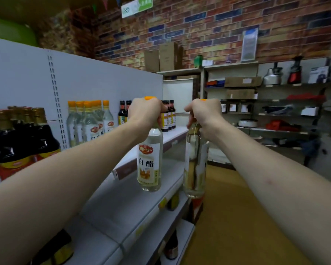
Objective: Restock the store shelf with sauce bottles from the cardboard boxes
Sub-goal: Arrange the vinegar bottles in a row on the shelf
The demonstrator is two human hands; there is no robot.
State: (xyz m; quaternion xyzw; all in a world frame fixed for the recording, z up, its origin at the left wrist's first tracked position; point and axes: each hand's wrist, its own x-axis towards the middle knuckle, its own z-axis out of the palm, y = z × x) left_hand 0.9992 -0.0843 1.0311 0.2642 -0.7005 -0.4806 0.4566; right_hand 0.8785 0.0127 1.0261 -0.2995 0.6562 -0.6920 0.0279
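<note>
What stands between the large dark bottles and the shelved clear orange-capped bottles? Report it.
Nothing. Head view: the gap between dark bottles and clear bottles is bare; only the slotted strip shows behind.

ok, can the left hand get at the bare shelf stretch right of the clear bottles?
Probably yes: left hand, holding a vinegar bottle by the neck, is right at that shelf, nothing between; base may need lifting over the edge.

Head-worn view, close, forward-down over shelf (122,203)

Bare lower shelf (122,207); bottle rows (90,121) above
</note>
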